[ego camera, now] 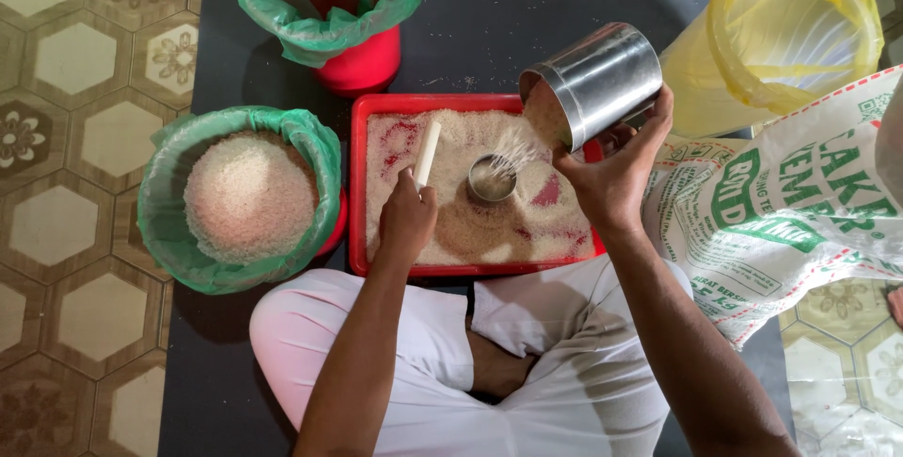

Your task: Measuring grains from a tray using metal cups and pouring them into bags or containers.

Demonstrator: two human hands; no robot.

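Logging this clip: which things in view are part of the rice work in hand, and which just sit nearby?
In use: right hand, steel mug, small steel cup, red tray, left hand, white stick.

Nearby: rice-filled green-lined bucket, empty green-lined red bucket, yellow bag, printed sack.

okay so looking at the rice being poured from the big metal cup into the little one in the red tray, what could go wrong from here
The small metal cup is much narrower than the tilted large metal cup in the right hand, so the falling rice may overshoot and scatter beyond the red tray onto the dark mat. The small cup stands free in loose rice and could tip. The left hand, holding a white stick, sits close and might knock it.
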